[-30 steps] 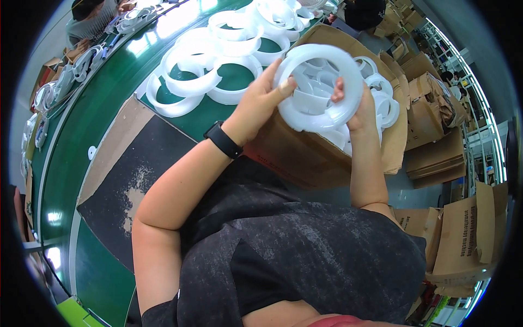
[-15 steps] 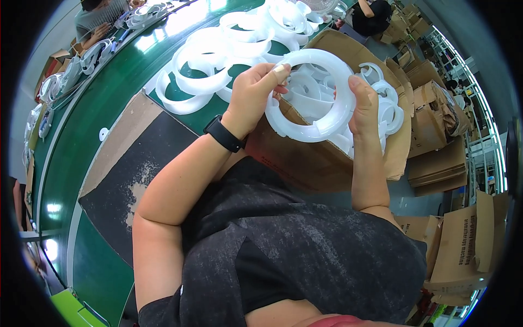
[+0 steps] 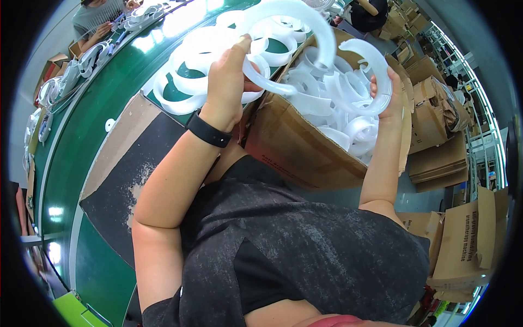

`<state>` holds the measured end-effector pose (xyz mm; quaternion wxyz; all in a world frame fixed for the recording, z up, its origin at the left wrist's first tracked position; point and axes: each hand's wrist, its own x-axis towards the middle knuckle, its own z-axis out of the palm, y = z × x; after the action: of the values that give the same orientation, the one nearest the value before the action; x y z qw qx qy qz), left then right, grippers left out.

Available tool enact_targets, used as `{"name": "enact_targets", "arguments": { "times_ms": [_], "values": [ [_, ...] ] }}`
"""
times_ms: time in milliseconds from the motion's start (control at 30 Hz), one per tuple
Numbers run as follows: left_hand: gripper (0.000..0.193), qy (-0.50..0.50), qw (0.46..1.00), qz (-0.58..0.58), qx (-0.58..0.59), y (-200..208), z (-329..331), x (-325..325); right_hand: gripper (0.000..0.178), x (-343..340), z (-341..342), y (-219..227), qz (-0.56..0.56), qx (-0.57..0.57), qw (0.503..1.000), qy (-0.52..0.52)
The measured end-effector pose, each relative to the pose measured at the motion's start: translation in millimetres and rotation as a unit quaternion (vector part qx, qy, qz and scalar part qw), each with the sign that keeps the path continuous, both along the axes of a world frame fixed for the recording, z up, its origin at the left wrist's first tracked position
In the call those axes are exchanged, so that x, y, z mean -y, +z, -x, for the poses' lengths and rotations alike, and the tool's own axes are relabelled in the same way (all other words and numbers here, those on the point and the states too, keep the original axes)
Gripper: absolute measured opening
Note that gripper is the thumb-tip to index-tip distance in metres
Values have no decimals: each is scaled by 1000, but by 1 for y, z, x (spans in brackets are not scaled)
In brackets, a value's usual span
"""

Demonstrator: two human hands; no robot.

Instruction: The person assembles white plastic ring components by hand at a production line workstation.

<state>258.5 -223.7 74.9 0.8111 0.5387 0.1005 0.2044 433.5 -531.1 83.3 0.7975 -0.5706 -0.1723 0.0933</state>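
Observation:
My left hand (image 3: 227, 76), with a dark band on its wrist, grips a large white plastic open ring (image 3: 322, 38) over the table's edge and the box. My right hand (image 3: 393, 94) holds a smaller white C-shaped plastic piece (image 3: 384, 82) above the right side of the box. The two pieces are apart. Below them stands an open cardboard box (image 3: 305, 144), filled with many loose white curved pieces (image 3: 310, 106). Left of the box, a heap of white rings (image 3: 174, 103) lies on the green table (image 3: 131, 71).
A worn black board (image 3: 141, 158) leans beside the box at the table. Across the table, a person (image 3: 95, 27) works near white assemblies with cables (image 3: 81, 60). Another person (image 3: 368, 16) is at the far right. Cardboard boxes (image 3: 436, 117) stand to my right.
Both hands held one white ring between them. Now it is in two pieces: the left hand has moved left and up with the larger one, the right hand to the right with the smaller.

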Motion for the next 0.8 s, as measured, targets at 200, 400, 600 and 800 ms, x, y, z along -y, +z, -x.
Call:
{"name": "enact_targets", "arguments": {
  "times_ms": [200,400,600,800],
  "values": [
    [43,-23,997,47,-56,-10,-5,13,52,60,-47,-48,226,-40,947,-225],
    [42,-170,973,82,-135,-46,-13,50,75,21,-17,-51,328,178,917,-144],
    [58,-220,970,-60,-88,-55,-4,65,52,-42,50,-15,305,148,930,139],
    [73,-63,932,-345,89,-50,1,71,47,54,-36,-29,242,9,965,-102]
  ]
}}
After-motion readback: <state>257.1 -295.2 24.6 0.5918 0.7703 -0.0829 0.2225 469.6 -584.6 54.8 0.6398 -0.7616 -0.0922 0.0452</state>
